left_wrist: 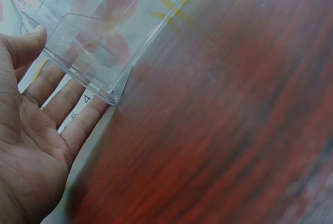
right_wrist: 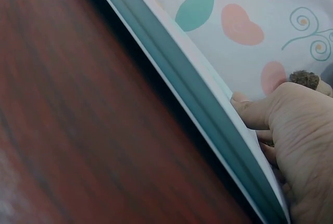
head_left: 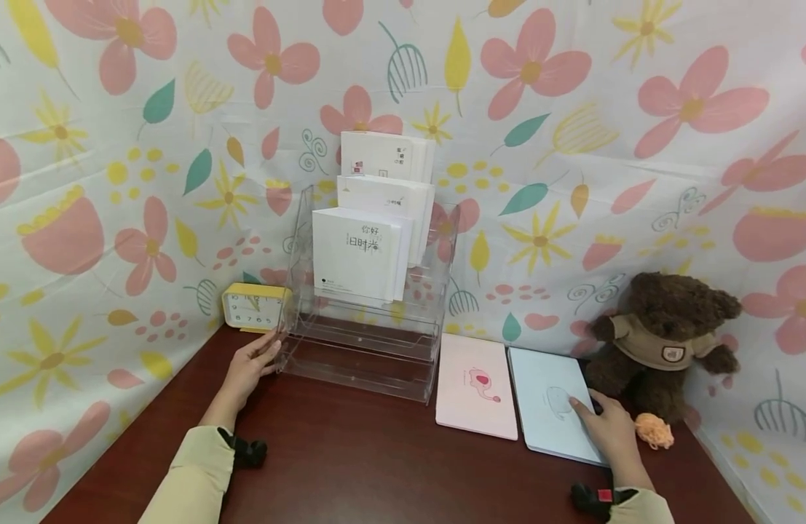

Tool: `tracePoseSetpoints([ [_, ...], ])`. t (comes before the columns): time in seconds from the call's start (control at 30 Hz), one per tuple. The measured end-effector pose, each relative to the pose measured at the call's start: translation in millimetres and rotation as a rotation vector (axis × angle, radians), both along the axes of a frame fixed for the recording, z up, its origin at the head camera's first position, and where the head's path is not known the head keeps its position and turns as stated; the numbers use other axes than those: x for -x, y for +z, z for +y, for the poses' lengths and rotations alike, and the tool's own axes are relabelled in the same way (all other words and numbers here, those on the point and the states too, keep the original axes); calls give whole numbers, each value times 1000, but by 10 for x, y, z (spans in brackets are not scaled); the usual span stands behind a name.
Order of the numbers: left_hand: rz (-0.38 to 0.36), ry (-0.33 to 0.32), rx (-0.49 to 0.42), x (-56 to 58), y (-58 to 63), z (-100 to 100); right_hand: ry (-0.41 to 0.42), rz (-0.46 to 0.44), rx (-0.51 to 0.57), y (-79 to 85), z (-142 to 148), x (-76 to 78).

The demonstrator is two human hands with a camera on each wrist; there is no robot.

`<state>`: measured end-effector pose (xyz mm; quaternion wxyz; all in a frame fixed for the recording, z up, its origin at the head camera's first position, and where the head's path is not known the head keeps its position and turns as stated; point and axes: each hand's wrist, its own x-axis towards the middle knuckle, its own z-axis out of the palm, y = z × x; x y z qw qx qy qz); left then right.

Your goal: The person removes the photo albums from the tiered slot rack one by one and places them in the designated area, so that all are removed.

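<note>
Resting right hand (head_left: 611, 428) on one blue book (head_left: 550, 411), left hand (head_left: 250, 367) touching one clear rack (head_left: 363, 342) — three booklets.

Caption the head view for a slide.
Left hand steadies clear rack; right hand grips blue notebook.
</note>
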<state>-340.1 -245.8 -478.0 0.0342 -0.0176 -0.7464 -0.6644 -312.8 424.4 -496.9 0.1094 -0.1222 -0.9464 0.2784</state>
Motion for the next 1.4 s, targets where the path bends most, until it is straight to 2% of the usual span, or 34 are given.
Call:
tracePoseSetpoints([
  [0.27,-1,-4,-31,2,-10,-1,-14,32,18,3,-31,-23],
  [0.47,13,-9,-38,6,-10,-6,-56,147,85,-9,-34,-60],
  [0.63,39,-5,-39,33,-21,-6,-73,249,112,8,-38,-32],
  [0.87,2,9,-51,54,-39,-14,-54,343,122,29,-64,-71],
  [1.0,-8,17,-51,59,-46,23,46,357,96,179,-112,-122],
  [1.1,-9,21,-43,65,-59,44,162,401,69,362,-259,-138],
  [1.23,-3,24,-42,67,-51,26,321,475,0,654,-664,-96],
  [1.4,3,20,-63,64,-51,-8,468,534,-124,1079,-1252,-43],
])
